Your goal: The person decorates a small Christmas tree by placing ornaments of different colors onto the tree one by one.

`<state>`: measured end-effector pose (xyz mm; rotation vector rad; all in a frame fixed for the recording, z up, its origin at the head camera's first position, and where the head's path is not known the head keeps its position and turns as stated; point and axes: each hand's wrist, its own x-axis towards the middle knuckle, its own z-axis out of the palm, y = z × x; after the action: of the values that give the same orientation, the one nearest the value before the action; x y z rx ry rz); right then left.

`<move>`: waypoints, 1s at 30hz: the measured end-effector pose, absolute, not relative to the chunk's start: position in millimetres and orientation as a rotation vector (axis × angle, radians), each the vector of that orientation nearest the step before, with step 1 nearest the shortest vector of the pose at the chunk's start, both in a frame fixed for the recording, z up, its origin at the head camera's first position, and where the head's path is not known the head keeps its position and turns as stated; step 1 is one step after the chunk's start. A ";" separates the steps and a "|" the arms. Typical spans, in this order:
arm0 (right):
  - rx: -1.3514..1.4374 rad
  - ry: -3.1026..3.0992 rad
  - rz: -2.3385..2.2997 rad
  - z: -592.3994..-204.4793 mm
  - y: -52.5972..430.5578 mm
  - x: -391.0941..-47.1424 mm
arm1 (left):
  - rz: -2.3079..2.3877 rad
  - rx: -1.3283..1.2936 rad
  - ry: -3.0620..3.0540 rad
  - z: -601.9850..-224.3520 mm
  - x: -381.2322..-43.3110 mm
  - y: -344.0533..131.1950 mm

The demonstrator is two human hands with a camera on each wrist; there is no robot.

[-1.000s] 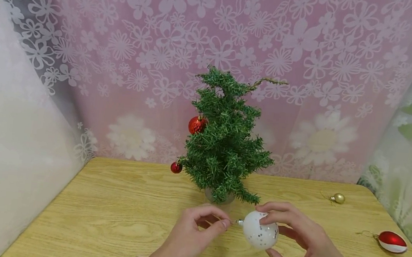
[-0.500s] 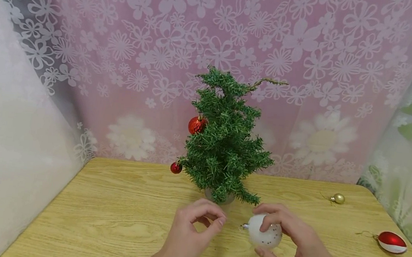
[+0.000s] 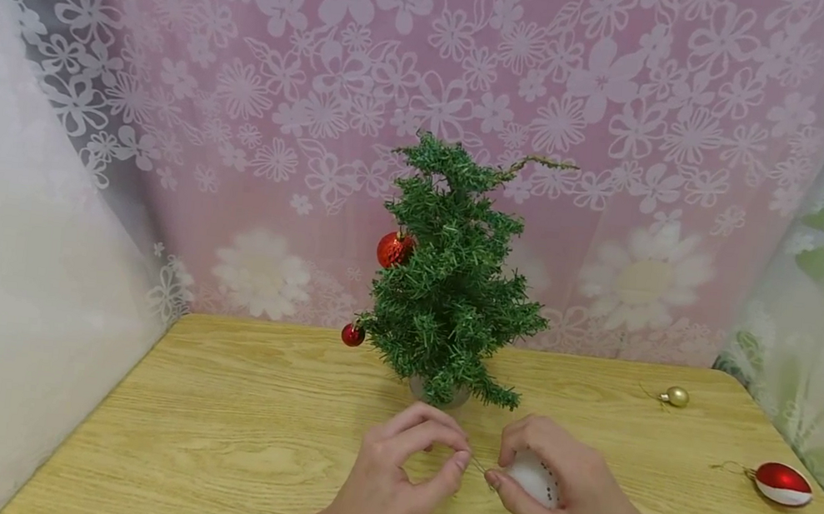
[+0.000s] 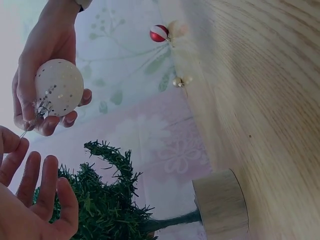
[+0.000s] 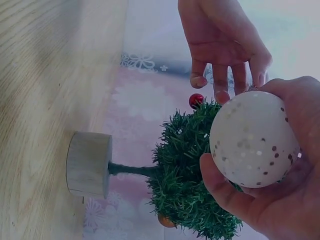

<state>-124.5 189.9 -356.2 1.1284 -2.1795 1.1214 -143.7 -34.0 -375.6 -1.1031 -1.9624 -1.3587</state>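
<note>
While my right hand (image 3: pixel 575 496) curls round a white bauble (image 5: pixel 252 145) dotted with glitter, its fingertips close by the silver cap (image 4: pixel 44 109), my left hand (image 3: pixel 397 473) pinches the thin hanging loop (image 3: pixel 478 465) between thumb and forefinger, the other fingers loosely apart. I have the bauble up off the wooden table (image 3: pixel 236 423), a little to the right in front of the tree. Off to my right lies a red-and-white bauble (image 3: pixel 783 484), its string trailing left towards me. Past my hands the small green tree (image 3: pixel 453 295) stands upright on a round, pale base (image 5: pixel 90 164). On its left side hang a larger red bauble (image 3: pixel 393 251) about halfway up and a smaller red bauble (image 3: pixel 353 334) lower down. Near the table's back right corner lies a little gold bauble (image 3: pixel 678 396). Behind everything hangs a pink cloth (image 3: pixel 186 183) with white flowers.
</note>
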 end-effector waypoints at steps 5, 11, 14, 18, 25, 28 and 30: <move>1.091 -2.229 1.060 -356.6 189.0 -123.2 | -1.348 -1.108 -1.970 -376.6 -142.4 -33.7; 1.121 -2.193 1.022 -357.6 187.9 -124.4 | -1.346 -1.114 -1.978 -376.1 -140.8 -33.7; 1.100 -2.218 1.024 -357.8 187.6 -124.3 | -1.328 -1.114 -2.002 -374.9 -140.2 -34.5; 1.093 -2.210 1.035 -357.4 186.4 -125.2 | -1.290 -1.096 -2.082 -371.7 -140.4 -36.6; 1.032 -2.180 0.984 -357.2 184.4 -128.9 | -1.432 -0.970 -2.332 -361.5 -139.7 -38.2; 1.000 -2.177 0.966 -358.2 182.9 -130.5 | -1.466 -0.903 -2.398 -358.5 -138.9 -38.7; 0.979 -2.178 0.963 -357.6 181.5 -131.2 | -1.461 -0.874 -2.408 -356.8 -138.4 -38.8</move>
<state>-131.2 181.5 -357.6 0.9788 -2.1784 0.9630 -138.4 -38.8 -356.8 -0.8735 -2.4081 -1.4607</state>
